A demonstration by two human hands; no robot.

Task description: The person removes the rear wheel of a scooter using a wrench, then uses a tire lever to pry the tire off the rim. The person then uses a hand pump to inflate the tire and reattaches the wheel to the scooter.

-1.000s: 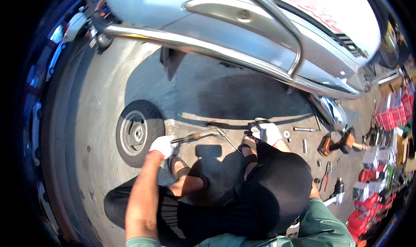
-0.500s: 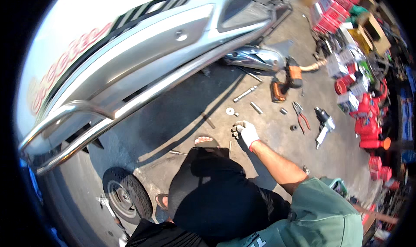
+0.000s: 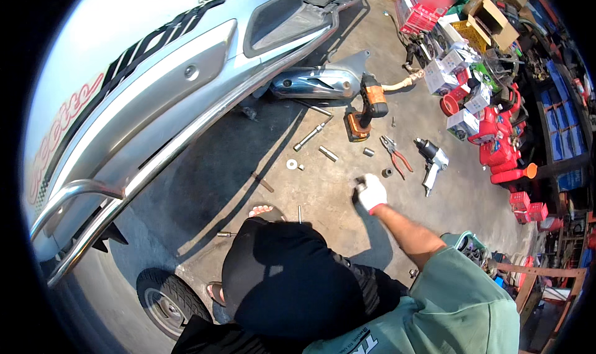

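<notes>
My right hand (image 3: pixel 371 193), in a white glove with dark fingertips, hovers above the concrete floor with its fingers curled. Whatever they may hold is hidden. Closest to it is a short dark socket (image 3: pixel 387 173). Beyond lie red-handled pliers (image 3: pixel 397 158), a small grey cylinder (image 3: pixel 369 152) and a metal tube (image 3: pixel 328 153). To the left are a pale washer (image 3: pixel 291 164), a small nut-like piece (image 3: pixel 301 167) and a long socket extension (image 3: pixel 310 135). An orange and black cordless power tool (image 3: pixel 366 109) stands farther off; a silver air impact wrench (image 3: pixel 432 165) lies right. My left hand is out of view.
A silver scooter (image 3: pixel 155 87) with a chrome side rail (image 3: pixel 205 127) fills the upper left. A chrome cover (image 3: pixel 320 84) lies beside it. A wheel (image 3: pixel 167 301) rests at lower left. Boxes (image 3: pixel 439 78) and red containers (image 3: pixel 496 146) line the right side.
My right hand has drawn away from the washer and small piece, moving right toward the dark socket. The whole view has shifted, so the scooter and tools appear farther left.
</notes>
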